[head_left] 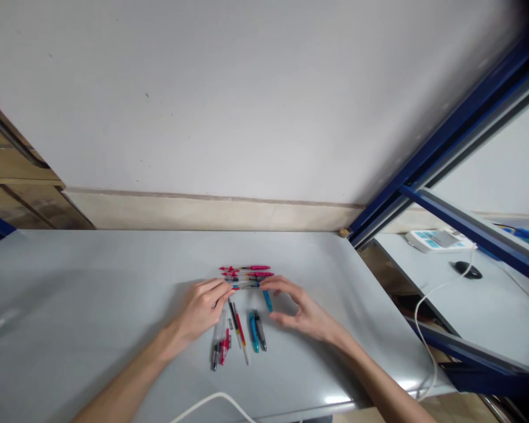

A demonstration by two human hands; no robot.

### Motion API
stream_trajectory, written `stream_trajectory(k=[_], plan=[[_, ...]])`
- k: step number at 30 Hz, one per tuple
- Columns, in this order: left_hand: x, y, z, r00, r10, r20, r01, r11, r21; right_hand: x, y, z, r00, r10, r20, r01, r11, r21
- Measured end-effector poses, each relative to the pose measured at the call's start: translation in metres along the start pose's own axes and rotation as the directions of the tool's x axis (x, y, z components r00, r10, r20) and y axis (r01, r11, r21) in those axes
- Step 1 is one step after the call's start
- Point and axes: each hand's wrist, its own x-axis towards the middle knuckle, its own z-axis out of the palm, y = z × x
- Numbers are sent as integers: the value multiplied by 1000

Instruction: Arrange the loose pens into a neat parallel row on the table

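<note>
My left hand (pixel 208 302) has its thumb and fingers pinched at the left end of a thin pen (pixel 247 286) lying crosswise on the table. At that pen's other end are the fingertips of my right hand (pixel 297 305), whose thumb stands well apart from them. A blue pen barrel (pixel 268 301) lies in the gap between that thumb and the fingers. Just beyond both hands, red pens (pixel 260 268) and darker ones form a row. Closer to me are clear pen tubes (pixel 218 336), a red pen cap (pixel 224 346), refills (pixel 240 329), a blue barrel (pixel 253 332) and a grey barrel (pixel 260 330).
The grey table (pixel 92 305) meets a white wall (pixel 203 106) at the back. A blue metal frame (pixel 423 158) rises on the right, with a white cable (pixel 418 317) running past it. Behind it are a power strip (pixel 438 241) and a black mouse (pixel 468 269).
</note>
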Motion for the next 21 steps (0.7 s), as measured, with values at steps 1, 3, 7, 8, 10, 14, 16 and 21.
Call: stream_trajectory(k=[1, 3, 7, 8, 10, 14, 16, 21], plan=[[0, 0, 0, 1000, -1, 1, 1, 1000, 1, 7, -2, -2, 997, -7, -73, 12, 998, 58], [1, -1, -1, 1000, 0, 0, 0, 1000, 0, 23, -2, -2, 978, 38, -206, 3, 980, 197], [1, -2, -1, 1000, -5, -8, 5, 1000, 2, 48, 13, 14, 913, 184, -364, -29, 919, 393], [1, -3, -1, 1000, -8, -10, 8, 1000, 2, 51, 17, 19, 903, 204, -379, -44, 920, 389], [0, -3, -2, 1000, -16, -8, 16, 1000, -1, 52, 24, 28, 895, 233, -381, -60, 908, 416], [1, -3, -2, 1000, -24, -14, 24, 1000, -2, 46, 28, 35, 900, 269, -344, -36, 831, 555], [1, -2, -3, 1000, -10, -24, 10, 1000, -5, 44, 28, 34, 892, 289, -348, -32, 807, 589], [2, -1, -5, 1000, -11, -27, 11, 1000, -13, 45, 28, 32, 893, 309, -328, -42, 782, 622]])
